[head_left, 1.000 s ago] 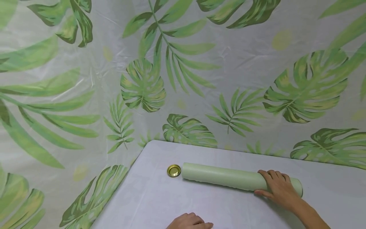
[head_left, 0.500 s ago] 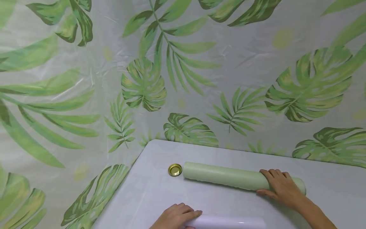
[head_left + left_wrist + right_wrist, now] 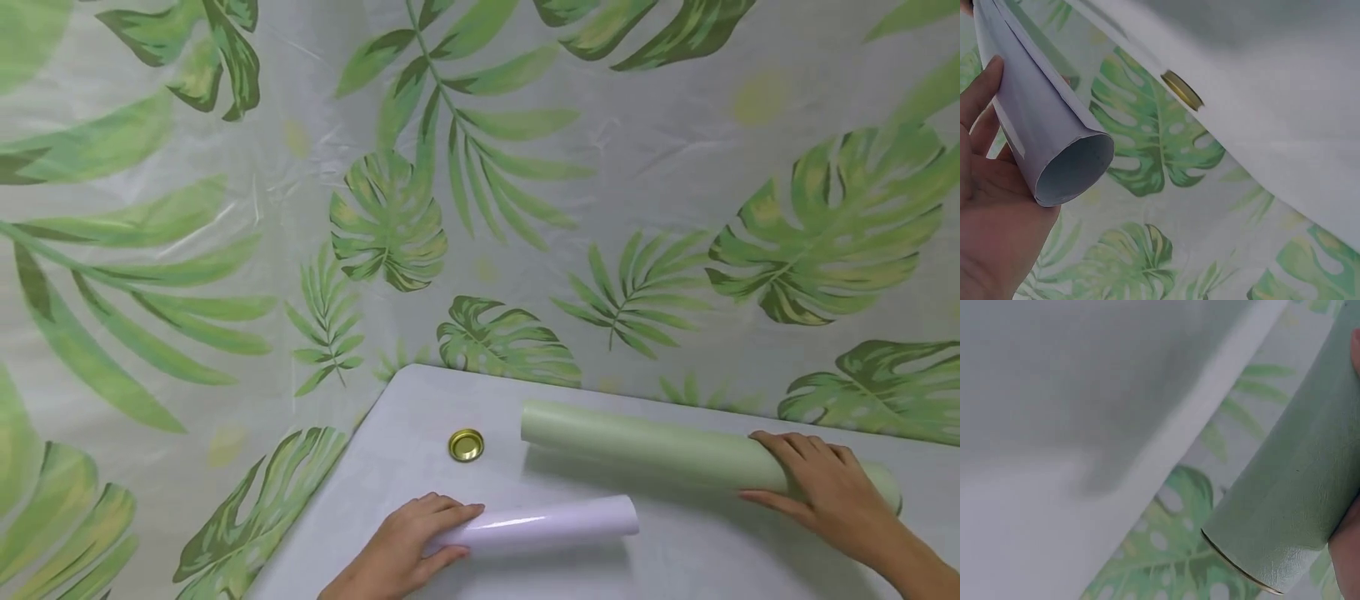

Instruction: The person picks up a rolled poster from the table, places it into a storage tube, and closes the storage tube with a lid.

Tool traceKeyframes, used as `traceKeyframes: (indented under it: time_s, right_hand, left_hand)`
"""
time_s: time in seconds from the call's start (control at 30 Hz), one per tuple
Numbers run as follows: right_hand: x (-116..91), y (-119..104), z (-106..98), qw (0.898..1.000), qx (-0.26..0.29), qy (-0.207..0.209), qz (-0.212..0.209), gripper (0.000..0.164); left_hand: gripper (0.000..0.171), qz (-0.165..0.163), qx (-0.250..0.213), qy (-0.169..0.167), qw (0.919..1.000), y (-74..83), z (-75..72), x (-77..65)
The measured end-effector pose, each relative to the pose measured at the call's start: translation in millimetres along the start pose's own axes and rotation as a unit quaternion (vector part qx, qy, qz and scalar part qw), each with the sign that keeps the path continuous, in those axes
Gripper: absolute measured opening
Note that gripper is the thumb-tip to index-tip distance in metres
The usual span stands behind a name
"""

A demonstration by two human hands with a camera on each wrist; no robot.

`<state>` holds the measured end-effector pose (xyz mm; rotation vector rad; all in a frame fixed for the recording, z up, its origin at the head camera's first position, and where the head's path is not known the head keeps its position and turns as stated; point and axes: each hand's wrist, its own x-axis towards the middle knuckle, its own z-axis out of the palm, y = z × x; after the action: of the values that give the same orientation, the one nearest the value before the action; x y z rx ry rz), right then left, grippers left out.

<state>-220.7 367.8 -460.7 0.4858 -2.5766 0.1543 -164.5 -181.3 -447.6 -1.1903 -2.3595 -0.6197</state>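
My left hand (image 3: 405,537) holds a glossy pale lilac rolled sheet (image 3: 558,521) by its left part, fingers above and thumb below. The left wrist view shows this roll (image 3: 1047,112) is hollow, with a lengthwise overlapping edge. On the right, my right hand (image 3: 832,496) grips a longer pale green tube (image 3: 645,442) near its right end, raised above the tabletop with a shadow under it. A thin gold-coloured rim edges the near end of the green tube (image 3: 1291,487) in the right wrist view. Between the hands and the table's far corner lies a round gold lid (image 3: 467,445).
A white-covered table (image 3: 435,396) has a rounded far-left corner. Leaf-patterned sheeting (image 3: 480,175) hangs behind it and along its left side, close to the edges.
The left hand has come into fuller view and lifted the lilac roll from the lower edge. The right hand has raised the green tube and shifted it rightward, away from the gold lid.
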Motion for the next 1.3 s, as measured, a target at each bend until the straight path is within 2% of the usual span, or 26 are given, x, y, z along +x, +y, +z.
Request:
traceKeyframes:
  time_s: [0.3, 0.53, 0.67, 0.87, 1.0, 1.13, 1.3]
  right_hand:
    - [-23, 26, -21, 0.998, -0.041, 0.005, 0.05, 0.091]
    - [-40, 42, -26, 0.995, -0.043, 0.007, 0.086, 0.096]
    - [-52, 57, -19, 0.995, -0.04, 0.028, 0.086, 0.103]
    - [-63, 78, -15, 0.997, -0.003, 0.042, 0.069, 0.107]
    - [-66, 82, -16, 0.997, 0.009, 0.041, 0.071, 0.109]
    - [-68, 85, -16, 0.996, 0.018, 0.029, 0.079, 0.107]
    - [-70, 87, -16, 0.997, 0.02, 0.025, 0.071, 0.104]
  left_hand:
    - [0.051, -0.058, -0.001, 0.01, 0.9983, -18.2, -16.4, -7.4]
    - [0.05, -0.099, -0.015, -0.003, 0.995, -31.4, -25.2, -14.2]
    - [0.048, -0.119, -0.025, -0.008, 0.9926, -38.3, -28.7, -15.5]
    - [0.046, -0.126, -0.027, -0.011, 0.9916, -46.6, -35.4, -12.6]
    - [0.045, -0.134, -0.028, -0.015, 0.9905, -53.1, -36.7, -12.4]
    - [0.045, -0.128, -0.026, -0.016, 0.9913, -58.2, -37.5, -11.9]
    - [0.045, -0.13, -0.033, -0.019, 0.9907, -60.5, -38.5, -9.2]
